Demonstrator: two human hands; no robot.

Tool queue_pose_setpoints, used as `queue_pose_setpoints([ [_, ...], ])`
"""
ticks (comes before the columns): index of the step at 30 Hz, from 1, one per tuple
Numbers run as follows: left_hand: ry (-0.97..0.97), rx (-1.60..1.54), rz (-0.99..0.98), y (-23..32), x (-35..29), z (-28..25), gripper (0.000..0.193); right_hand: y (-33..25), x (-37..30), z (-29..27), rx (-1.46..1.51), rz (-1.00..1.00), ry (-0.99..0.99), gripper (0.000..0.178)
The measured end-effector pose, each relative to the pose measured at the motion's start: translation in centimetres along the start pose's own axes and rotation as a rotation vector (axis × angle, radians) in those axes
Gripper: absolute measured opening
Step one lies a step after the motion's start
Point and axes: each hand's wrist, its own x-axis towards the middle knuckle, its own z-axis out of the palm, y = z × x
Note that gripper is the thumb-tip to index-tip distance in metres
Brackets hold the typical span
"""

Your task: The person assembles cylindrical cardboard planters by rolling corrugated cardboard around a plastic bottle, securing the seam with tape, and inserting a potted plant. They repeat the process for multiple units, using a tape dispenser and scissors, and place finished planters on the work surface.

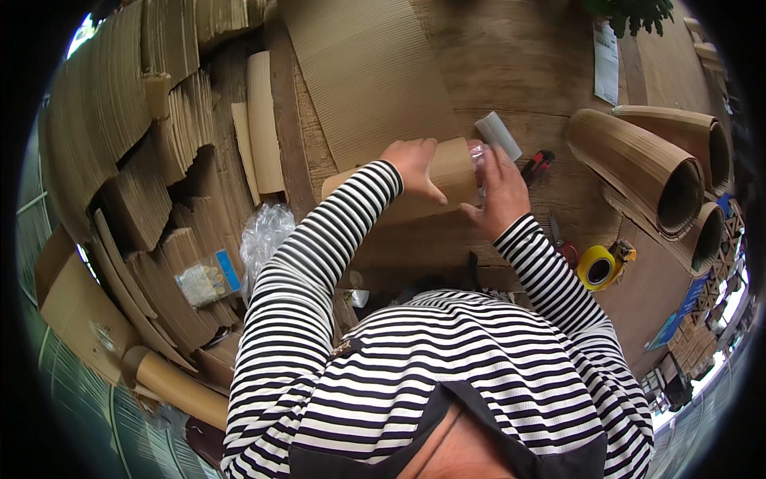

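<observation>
A rolled piece of brown corrugated cardboard (448,169) lies crosswise before me on the wooden table. My left hand (415,169) grips it from above, thumb on the near side and fingers toward the far side. At its right end my right hand (501,190) is closed around something wrapped in clear plastic (478,153) that shows at the roll's opening; the rest of that thing is hidden. Just beyond the right hand lies a whitish translucent roll (499,134). A red and black handled tool (538,167) rests to its right.
A flat corrugated sheet (367,72) lies ahead. Cardboard stacks (100,120) crowd the left, near crumpled clear plastic (267,235) and a glove packet (206,281). On the right are large cardboard rolls (630,160), scissors (558,235) and yellow tape (595,267) on a dispenser.
</observation>
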Motion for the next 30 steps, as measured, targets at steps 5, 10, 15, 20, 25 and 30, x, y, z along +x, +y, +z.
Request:
queue_pose_setpoints([
  [5, -0.085, -0.088, -0.035, -0.7, 1.1, -1.2, 0.097, 1.8, 2.0, 4.3, -0.454, -0.334, -0.030, 0.099],
  [10, -0.277, -0.283, -0.022, -4.5, 4.7, -1.7, 0.111, -0.4, 5.6, 1.5, -0.445, -0.216, -0.321, 0.093],
  [15, -0.363, -0.508, -0.041, -8.0, 5.9, -1.9, 0.097, -2.3, 8.1, -0.8, -0.432, -0.129, -0.501, 0.092],
  [20, -0.382, -0.746, -0.111, -15.0, 3.2, 0.5, 0.088, -1.4, 8.0, 0.4, -0.336, -0.128, -0.422, 0.119],
  [25, -0.373, -0.595, -0.213, -14.6, 0.7, -0.6, 0.097, -0.3, 6.6, 1.1, -0.337, -0.198, -0.343, 0.119],
  [30, -0.443, -0.500, -0.290, -14.4, -0.4, -1.4, 0.103, 0.6, 5.3, 2.1, -0.340, -0.289, -0.214, 0.117],
])
